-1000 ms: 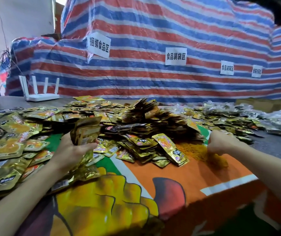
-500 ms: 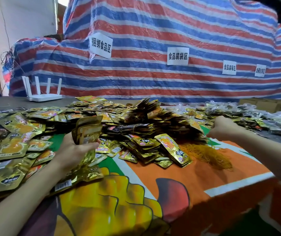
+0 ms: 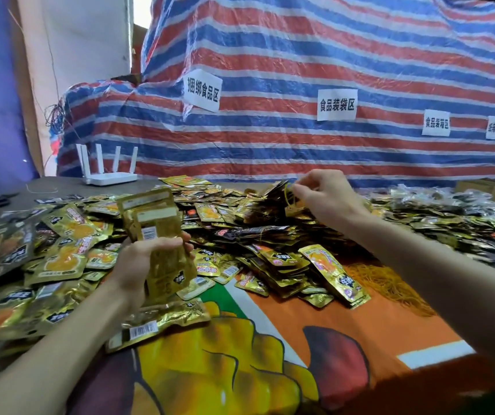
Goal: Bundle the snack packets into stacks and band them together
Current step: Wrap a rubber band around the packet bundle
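Gold foil catches the light all over the head view: a stack of snack packets [image 3: 150,217] stands upright at near left, gripped round its lower half by the left hand [image 3: 138,265], fingers curled across the front and the thumb behind. The right hand [image 3: 327,196] is raised farther back and to the right, over the heap of loose packets [image 3: 240,226], with its fingertips pinched together on a thin yellow rubber band [image 3: 287,194] that hangs down in a loop. The two hands are well apart, and the band touches neither the stack nor the left hand. More packets lie scattered flat to the left of the stack and just below it, near the left forearm. A tangle of orange-yellow rubber bands [image 3: 381,283] lies on the printed cloth [image 3: 270,324] to the right of the heap, partly under the right forearm. The cloth, orange with yellow, green and white shapes, covers the near part of the grey table [image 3: 60,187]. At far left a white router [image 3: 105,175] with upright antennas stands on the table. Behind it all hangs a red, blue and white striped tarp [image 3: 270,55] with white paper labels [image 3: 202,91] stuck on it.
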The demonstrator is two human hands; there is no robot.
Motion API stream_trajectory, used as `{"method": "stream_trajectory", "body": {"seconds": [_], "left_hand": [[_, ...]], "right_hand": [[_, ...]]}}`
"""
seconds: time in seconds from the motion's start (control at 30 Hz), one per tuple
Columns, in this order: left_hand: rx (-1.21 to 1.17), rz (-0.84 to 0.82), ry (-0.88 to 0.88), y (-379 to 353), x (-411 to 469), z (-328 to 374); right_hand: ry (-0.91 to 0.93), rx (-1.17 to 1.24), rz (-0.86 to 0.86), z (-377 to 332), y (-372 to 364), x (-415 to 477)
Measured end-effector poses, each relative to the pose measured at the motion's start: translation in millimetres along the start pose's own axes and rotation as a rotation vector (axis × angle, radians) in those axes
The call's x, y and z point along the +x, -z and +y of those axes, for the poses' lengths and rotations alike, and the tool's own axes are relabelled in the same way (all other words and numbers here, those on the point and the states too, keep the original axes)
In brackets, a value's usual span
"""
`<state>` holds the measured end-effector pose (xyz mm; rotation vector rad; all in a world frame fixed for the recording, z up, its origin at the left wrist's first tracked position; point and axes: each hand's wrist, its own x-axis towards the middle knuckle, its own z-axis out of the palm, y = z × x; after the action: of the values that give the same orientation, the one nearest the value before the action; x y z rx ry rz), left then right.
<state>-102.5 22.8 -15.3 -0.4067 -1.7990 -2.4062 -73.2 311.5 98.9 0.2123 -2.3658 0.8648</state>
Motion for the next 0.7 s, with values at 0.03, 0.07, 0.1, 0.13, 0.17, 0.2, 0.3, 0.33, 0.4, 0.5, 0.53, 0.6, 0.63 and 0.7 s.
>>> {"method": "stream_trajectory", "body": {"seconds": [0.03, 0.07, 0.1, 0.13, 0.17, 0.2, 0.3, 0.33, 0.4, 0.5, 0.53, 0.6, 0.63, 0.7], "left_hand": [[-0.022, -0.042, 0.031, -0.4, -0.6, 0.5], [-0.046, -0.077, 0.068, -0.3, -0.4, 0.4], [-0.069, -0.108, 0.108, -0.3, -0.2, 1.4], [-0.095, -0.136, 0.137, 0.5, 0.4, 2.6], [-0.127, -0.159, 0.16, 1.7, 0.8, 4.7], [-0.161, -0.177, 0.175, 3.8, 1.2, 6.0], [-0.163, -0.141, 0.182, 7.9, 0.2, 7.6], [-0.092, -0.079, 0.176, 7.9, -0.1, 6.3], [0.081, 0.068, 0.146, 5.8, -0.2, 2.3], [0.17, 0.123, 0.156, 2.8, 2.3, 1.0], [0.177, 0.114, 0.167, 3.0, 3.1, 1.8], [0.191, 0.086, 0.185, 4.4, 3.2, 3.3], [0.192, 0.069, 0.191, 5.3, 3.2, 3.0], [0.175, 0.045, 0.193, 6.5, 2.5, 2.6]], "right_hand": [[0.019, 0.079, -0.055, -14.4, -15.6, -2.1], [0.041, 0.146, -0.117, -27.7, -31.5, -5.3], [0.063, 0.192, -0.174, -39.0, -48.1, -8.7], [0.083, 0.224, -0.219, -48.3, -65.2, -11.8], [0.095, 0.251, -0.259, -55.3, -82.7, -13.8], [0.092, 0.279, -0.292, -60.5, -99.7, -16.2], [0.066, 0.344, -0.313, -61.8, -142.5, -21.1], [0.083, 0.311, -0.287, -57.2, -153.5, -21.1], [0.126, 0.216, -0.219, -46.1, -166.7, -21.3], [0.15, 0.16, -0.17, -34.9, -170.3, -19.8], [0.149, 0.154, -0.177, -31.9, -170.2, -19.7], [0.166, 0.138, -0.198, -28.8, -168.3, -21.0], [0.174, 0.136, -0.207, -27.8, -167.1, -21.4], [0.187, 0.138, -0.22, -26.4, -164.7, -22.2]]}}
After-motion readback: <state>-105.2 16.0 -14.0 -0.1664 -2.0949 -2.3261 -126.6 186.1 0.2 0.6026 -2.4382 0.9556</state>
